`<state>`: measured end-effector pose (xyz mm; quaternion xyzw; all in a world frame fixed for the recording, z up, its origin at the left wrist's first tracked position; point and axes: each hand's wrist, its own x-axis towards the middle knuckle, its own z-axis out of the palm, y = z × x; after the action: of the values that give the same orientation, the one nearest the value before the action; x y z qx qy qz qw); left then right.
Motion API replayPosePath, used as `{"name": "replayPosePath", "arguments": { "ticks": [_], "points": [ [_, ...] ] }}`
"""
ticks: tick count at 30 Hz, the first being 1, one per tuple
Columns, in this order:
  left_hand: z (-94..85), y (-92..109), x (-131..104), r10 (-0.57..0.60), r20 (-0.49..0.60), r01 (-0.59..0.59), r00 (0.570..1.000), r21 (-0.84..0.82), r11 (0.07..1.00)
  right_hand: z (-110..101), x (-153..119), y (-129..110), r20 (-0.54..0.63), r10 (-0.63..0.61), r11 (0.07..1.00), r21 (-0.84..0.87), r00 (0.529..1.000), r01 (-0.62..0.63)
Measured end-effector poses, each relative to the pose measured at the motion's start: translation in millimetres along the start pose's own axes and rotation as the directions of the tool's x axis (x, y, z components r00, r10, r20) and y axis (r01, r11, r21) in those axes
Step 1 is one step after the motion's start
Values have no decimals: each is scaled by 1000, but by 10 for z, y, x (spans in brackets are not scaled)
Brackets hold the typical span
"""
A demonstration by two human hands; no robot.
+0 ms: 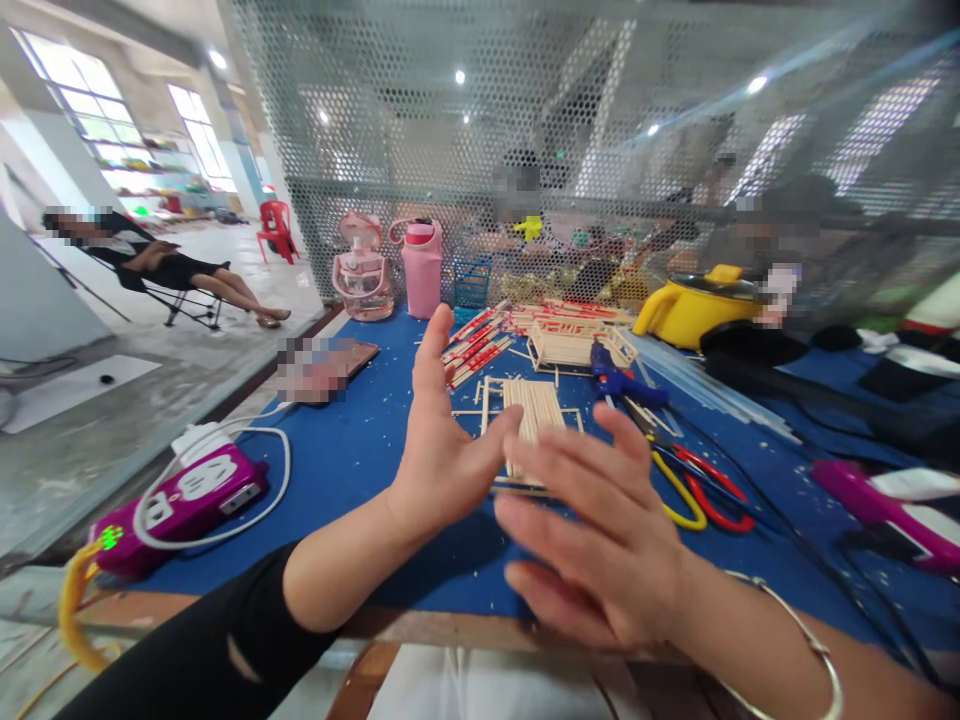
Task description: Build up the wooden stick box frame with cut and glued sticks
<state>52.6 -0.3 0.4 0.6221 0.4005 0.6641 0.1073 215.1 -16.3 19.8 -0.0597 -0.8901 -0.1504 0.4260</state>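
One blue-covered bench [337, 455] stretches before me. Above its near half, my left hand [442, 450] is spread, thumb away from upright fingers; my right hand [615, 540], blurred, is splayed too, both empty. Partly hidden behind them, around the bench's middle, lies a stick panel [536, 405]. Toward the right edge are scissors [686, 457]; nearer the far edge, a blue glue gun [630, 388].
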Motion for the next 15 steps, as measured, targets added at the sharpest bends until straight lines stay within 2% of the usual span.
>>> {"name": "replayPosePath", "arguments": {
  "ticks": [3,4,5,6,7,8,9,10,11,12,13,15],
  "points": [
    [0,-39,12,-14,81,11,997,43,999,-10,-14,138,22,7,996,83,1000,-9],
    [1,-71,22,-42,133,32,990,75,997,-9,-34,221,-20,73,991,115,997,-71],
    [4,-111,34,-93,181,73,979,113,991,-3,-64,322,-72,203,973,130,976,-193],
    [7,-158,49,-180,218,148,959,156,977,8,-102,437,-131,394,916,130,910,-379],
    [11,-208,65,-287,237,243,928,200,949,27,-148,559,-139,616,788,140,776,-600],
    [14,-258,81,-393,237,339,888,238,910,53,-198,681,-102,786,617,180,610,-766],
    [17,-305,95,-488,236,426,840,269,864,86,-251,793,16,910,402,214,415,-890],
    [20,-347,106,-550,246,482,798,287,828,124,-300,886,211,960,140,215,186,-967],
    [22,-380,113,-592,266,520,761,296,801,166,-344,953,319,942,39,200,102,-979],
    [23,-403,116,-612,292,539,735,295,789,207,-377,993,412,910,-44,191,39,-981],
    [23,-416,117,-618,316,547,720,289,785,245,-397,1005,493,870,-101,190,5,-977],
    [22,-415,115,-630,344,567,697,273,777,296,-398,974,590,807,-167,225,-2,-960]
  ]
}}
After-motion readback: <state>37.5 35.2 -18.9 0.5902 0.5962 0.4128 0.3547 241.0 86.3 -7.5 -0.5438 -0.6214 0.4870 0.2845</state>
